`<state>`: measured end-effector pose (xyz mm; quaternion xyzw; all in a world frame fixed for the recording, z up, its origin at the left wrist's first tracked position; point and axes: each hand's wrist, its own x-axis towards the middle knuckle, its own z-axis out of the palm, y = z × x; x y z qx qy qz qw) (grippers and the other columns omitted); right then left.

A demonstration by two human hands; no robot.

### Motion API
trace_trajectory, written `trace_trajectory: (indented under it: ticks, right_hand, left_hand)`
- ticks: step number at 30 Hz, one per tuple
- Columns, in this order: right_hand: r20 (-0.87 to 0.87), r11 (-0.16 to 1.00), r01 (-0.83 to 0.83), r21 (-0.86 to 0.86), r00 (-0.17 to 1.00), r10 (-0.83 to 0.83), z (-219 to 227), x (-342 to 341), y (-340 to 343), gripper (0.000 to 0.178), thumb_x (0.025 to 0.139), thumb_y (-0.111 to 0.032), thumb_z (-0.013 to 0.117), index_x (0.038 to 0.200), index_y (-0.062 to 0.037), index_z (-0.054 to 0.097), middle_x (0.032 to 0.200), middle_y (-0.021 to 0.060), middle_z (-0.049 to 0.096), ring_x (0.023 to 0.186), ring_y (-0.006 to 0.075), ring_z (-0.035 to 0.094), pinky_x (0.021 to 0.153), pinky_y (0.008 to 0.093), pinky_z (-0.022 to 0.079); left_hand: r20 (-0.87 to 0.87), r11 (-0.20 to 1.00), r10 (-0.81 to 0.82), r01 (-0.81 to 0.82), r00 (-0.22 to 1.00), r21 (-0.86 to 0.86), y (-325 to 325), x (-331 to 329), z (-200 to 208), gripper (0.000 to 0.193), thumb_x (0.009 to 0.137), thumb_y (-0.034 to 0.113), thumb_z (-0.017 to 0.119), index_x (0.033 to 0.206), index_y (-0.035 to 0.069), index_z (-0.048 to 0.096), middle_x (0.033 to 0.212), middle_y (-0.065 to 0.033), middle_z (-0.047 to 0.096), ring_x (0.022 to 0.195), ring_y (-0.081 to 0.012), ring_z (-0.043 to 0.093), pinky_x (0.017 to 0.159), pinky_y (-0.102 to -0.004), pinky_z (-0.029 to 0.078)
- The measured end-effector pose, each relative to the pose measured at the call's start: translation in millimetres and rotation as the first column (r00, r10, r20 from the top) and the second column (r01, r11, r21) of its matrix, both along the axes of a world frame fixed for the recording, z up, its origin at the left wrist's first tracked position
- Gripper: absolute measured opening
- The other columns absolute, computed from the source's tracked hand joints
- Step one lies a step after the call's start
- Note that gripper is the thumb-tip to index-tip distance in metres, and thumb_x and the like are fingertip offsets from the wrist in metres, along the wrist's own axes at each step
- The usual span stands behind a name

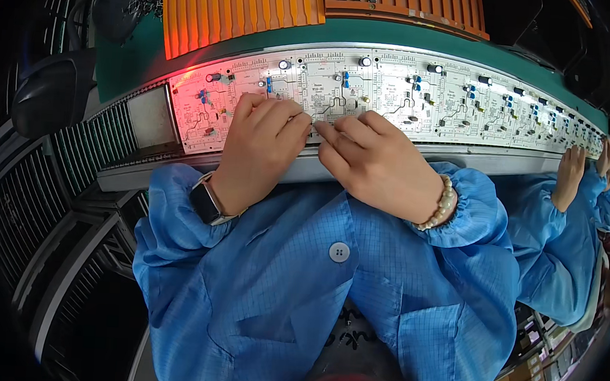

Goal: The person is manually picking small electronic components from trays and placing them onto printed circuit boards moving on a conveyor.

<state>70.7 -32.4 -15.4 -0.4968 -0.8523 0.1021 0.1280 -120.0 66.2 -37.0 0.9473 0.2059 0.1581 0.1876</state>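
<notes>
A long row of white circuit boards (319, 69) runs in front of me, carrying black cylindrical capacitors (365, 61) and blue components (345, 80). My left hand (266, 136) rests over the near edge of the boards, fingers curled and closed. Close beside it, my right hand (373, 156) is also closed, thumb and fingers pinched at the same near edge. The two sets of fingertips almost meet; whatever lies between them is hidden or too small to make out. Red light falls on the leftmost board.
Beyond the boards lie an orange ribbed tray (242, 12) and an orange tray of parts (407, 8) on a green surface (280, 32). A metal rail (128, 176) borders the near side. At right, a co-worker's hand (570, 175) is at the line. A dark device (52, 95) stands left.
</notes>
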Motion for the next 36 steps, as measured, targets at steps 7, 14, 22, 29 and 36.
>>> trace_trajectory:
  ticks: [7, 14, 22, 29, 36]
  right_hand:
    - [0.024, 0.998, -0.053, -0.016, 0.998, 0.054, 3, 4, 9, 0.025, 0.072, -0.011, 0.065, 0.095, -0.0014, 0.063, 0.104, 0.0087, 0.068, 0.098, 0.0206, 0.058, 0.085, 0.0329, 0.047]
    - [-0.333, 0.914, 0.388, -0.116, 0.852, -0.404, 16, 34, 20, 0.019, 0.079, -0.004, 0.072, 0.097, -0.0027, 0.066, 0.090, 0.0119, 0.065, 0.085, 0.0319, 0.061, 0.075, 0.0392, 0.049]
    - [-0.252, 0.875, 0.470, -0.117, 0.838, -0.483, -2, 26, 26, 0.018, 0.077, -0.005, 0.074, 0.094, -0.0031, 0.068, 0.091, 0.0119, 0.066, 0.085, 0.0315, 0.062, 0.075, 0.0387, 0.050]
    - [-0.215, 0.826, 0.548, -0.135, 0.797, -0.564, -3, 14, 24, 0.018, 0.075, -0.003, 0.074, 0.092, -0.0021, 0.069, 0.090, 0.0128, 0.065, 0.084, 0.0323, 0.063, 0.075, 0.0387, 0.051]
    - [-0.213, 0.800, 0.587, -0.125, 0.772, -0.599, -6, 9, 21, 0.018, 0.075, -0.001, 0.074, 0.092, -0.0013, 0.069, 0.089, 0.0134, 0.065, 0.084, 0.0319, 0.063, 0.074, 0.0380, 0.052]
  left_hand:
    - [-0.111, 0.974, -0.146, 0.162, 0.983, 0.157, -5, 0, 7, 0.026, 0.078, 0.015, 0.063, 0.097, -0.004, 0.064, 0.096, -0.0111, 0.059, 0.093, -0.0246, 0.058, 0.086, -0.0396, 0.045]
    - [-0.243, 0.926, -0.169, 0.238, 0.955, 0.293, -17, -8, 6, 0.043, 0.084, 0.021, 0.063, 0.110, -0.014, 0.064, 0.104, -0.0146, 0.061, 0.096, -0.0253, 0.057, 0.090, -0.0409, 0.047]
    - [-0.207, 0.980, -0.086, 0.120, 0.974, 0.156, -23, -14, -3, 0.052, 0.086, 0.030, 0.063, 0.122, -0.008, 0.059, 0.112, -0.0134, 0.060, 0.107, -0.0254, 0.055, 0.095, -0.0415, 0.044]
    - [-0.179, 0.995, -0.033, 0.048, 0.983, 0.082, -28, -18, -8, 0.056, 0.086, 0.034, 0.066, 0.124, -0.006, 0.059, 0.118, -0.0133, 0.060, 0.111, -0.0255, 0.053, 0.097, -0.0451, 0.043]
    - [-0.195, 0.995, -0.028, 0.046, 0.980, 0.086, -30, -17, -10, 0.057, 0.085, 0.036, 0.066, 0.124, -0.006, 0.060, 0.120, -0.0136, 0.060, 0.111, -0.0258, 0.053, 0.096, -0.0462, 0.043]
